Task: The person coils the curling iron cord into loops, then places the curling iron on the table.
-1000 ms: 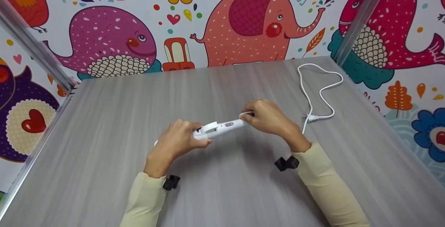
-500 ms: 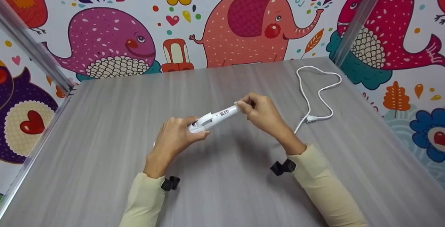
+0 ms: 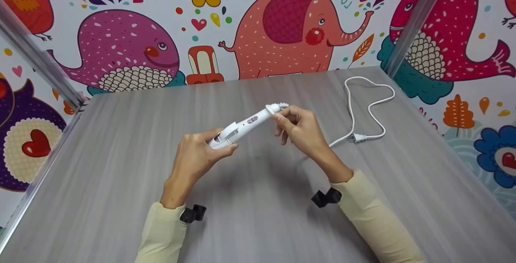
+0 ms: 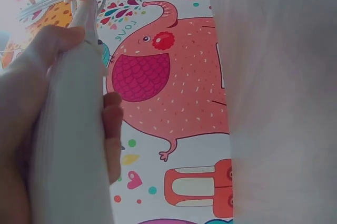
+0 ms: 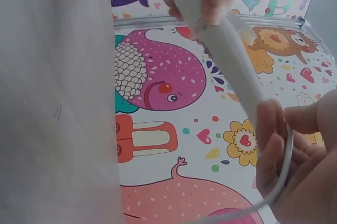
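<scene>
A white curling iron (image 3: pixel 244 128) with a raised thumb lever and small buttons is held tilted above the table, its cord end up and to the right. My left hand (image 3: pixel 193 154) grips its other end, fingers wrapped round the thick white body (image 4: pixel 73 124) in the left wrist view. At the cord end, my right hand (image 3: pixel 303 130) pinches the white cord (image 5: pixel 287 155) between thumb and fingers, touching the handle's tail. The cord loops below that hand in the right wrist view. Part of the iron is hidden under the left hand.
More of the cord lies in a loop on the grey wooden table (image 3: pixel 133 142) at the right, with its plug (image 3: pixel 357 137) beside it. Printed wall panels with cartoon animals and metal posts (image 3: pixel 419 25) close off the back and sides.
The curling iron has tilted, its cord end rising away from me. My right hand has moved up with it and its fingers have shifted, baring the tail. The cord near the plug has slid left.
</scene>
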### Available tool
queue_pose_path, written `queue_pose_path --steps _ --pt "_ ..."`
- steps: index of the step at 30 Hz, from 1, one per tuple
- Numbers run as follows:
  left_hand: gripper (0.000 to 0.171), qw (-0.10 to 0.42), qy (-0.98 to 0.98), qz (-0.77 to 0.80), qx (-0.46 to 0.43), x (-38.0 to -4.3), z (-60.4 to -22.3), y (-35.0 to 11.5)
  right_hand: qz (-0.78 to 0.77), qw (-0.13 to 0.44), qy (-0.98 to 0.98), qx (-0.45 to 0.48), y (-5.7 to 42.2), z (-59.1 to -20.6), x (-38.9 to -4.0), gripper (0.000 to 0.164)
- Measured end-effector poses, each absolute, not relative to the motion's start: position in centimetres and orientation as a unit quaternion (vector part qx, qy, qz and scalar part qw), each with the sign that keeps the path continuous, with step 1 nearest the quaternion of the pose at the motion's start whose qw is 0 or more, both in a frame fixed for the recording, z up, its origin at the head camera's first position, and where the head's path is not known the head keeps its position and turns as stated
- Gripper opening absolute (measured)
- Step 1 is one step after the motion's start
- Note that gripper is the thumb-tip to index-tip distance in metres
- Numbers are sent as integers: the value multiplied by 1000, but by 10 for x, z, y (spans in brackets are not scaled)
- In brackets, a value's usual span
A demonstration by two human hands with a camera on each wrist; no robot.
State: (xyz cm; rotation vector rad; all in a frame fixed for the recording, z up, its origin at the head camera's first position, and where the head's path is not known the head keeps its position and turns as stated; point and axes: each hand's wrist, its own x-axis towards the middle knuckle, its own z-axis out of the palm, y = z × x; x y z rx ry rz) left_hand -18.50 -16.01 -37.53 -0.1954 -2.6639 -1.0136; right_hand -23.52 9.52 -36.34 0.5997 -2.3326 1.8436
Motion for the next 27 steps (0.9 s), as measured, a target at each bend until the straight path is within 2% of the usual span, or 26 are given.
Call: queue_pose_path --steps 11,20,24,27 --pt "48 131 -895 -421 -64 -182 -366 -169 630 -9 -699 339 110 -374 -254 25" --pt "53 75 -875 -473 -74 -179 -360 -178 606 -92 -651 448 127 -387 -271 35" --pt "51 52 -880 -463 -90 -178 -359 -181 579 -117 -663 460 131 -394 -278 36" --pt "51 41 -884 -454 -105 -178 -361 -182 557 -116 -700 431 134 -398 -282 30"
